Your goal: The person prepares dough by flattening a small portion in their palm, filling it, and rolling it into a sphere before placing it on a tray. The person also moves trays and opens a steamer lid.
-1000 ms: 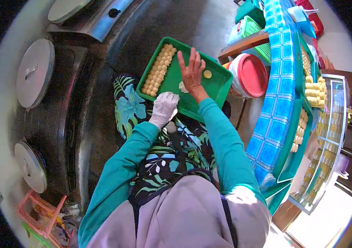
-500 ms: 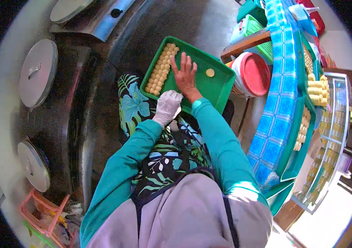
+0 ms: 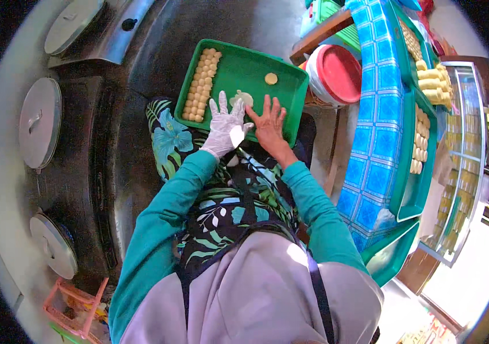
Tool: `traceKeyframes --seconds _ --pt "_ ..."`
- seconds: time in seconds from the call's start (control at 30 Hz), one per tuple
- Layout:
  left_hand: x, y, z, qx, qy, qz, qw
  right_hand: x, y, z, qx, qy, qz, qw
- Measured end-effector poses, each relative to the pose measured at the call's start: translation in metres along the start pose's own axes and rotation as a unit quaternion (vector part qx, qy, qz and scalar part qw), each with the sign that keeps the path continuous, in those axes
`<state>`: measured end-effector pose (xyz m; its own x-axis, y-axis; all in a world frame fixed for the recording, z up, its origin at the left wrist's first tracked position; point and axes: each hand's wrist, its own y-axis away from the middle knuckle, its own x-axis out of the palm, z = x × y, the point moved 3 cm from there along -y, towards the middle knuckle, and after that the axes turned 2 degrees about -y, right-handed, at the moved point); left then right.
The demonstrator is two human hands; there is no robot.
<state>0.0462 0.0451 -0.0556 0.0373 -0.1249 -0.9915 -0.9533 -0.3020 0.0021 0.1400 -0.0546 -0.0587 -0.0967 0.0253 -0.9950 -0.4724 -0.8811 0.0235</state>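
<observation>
A green tray rests across my lap, with rows of small round dough balls along its left side. In the middle of it, just beyond my fingertips, lies a thin, pale, flattened piece, perhaps dough. My left hand, in a thin white glove, is open with its fingers spread over the tray, close to that piece. Beside it, my bare right hand is open too, its thumb side near the left hand and the flattened piece. Farther back on the tray sits one round, pale-yellow dough disc, apart from both hands.
At right, a table with a blue checked cover carries green trays of shaped dough pieces. A red-lidded bucket stands beside my tray. Large round lids line the left side, above a pink plastic basket.
My left hand has opened from a closed shape and moved forward over the tray. My right hand has shifted right, away from the dough rows. The flattened piece now shows on the tray.
</observation>
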Motion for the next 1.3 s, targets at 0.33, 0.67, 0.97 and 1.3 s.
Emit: traceKeyframes --seconds 0.33,0.67,0.97,1.3 --pt "0.005 0.004 0.005 0.034 -0.015 0.028 0.999 0.0 -0.005 -0.007 0.037 0.009 -0.02 0.999" --pt "0.006 -0.022 0.015 0.051 0.005 0.001 0.999 -0.004 -0.023 -0.011 0.025 -0.007 -0.024 0.999" --pt "0.013 -0.026 0.018 0.037 -0.005 -0.054 0.998 -0.005 -0.035 -0.011 0.038 -0.012 -0.012 0.999" --pt "0.01 -0.017 0.029 0.011 0.022 -0.108 0.994 -0.012 -0.021 0.001 0.02 0.026 -0.011 0.999"
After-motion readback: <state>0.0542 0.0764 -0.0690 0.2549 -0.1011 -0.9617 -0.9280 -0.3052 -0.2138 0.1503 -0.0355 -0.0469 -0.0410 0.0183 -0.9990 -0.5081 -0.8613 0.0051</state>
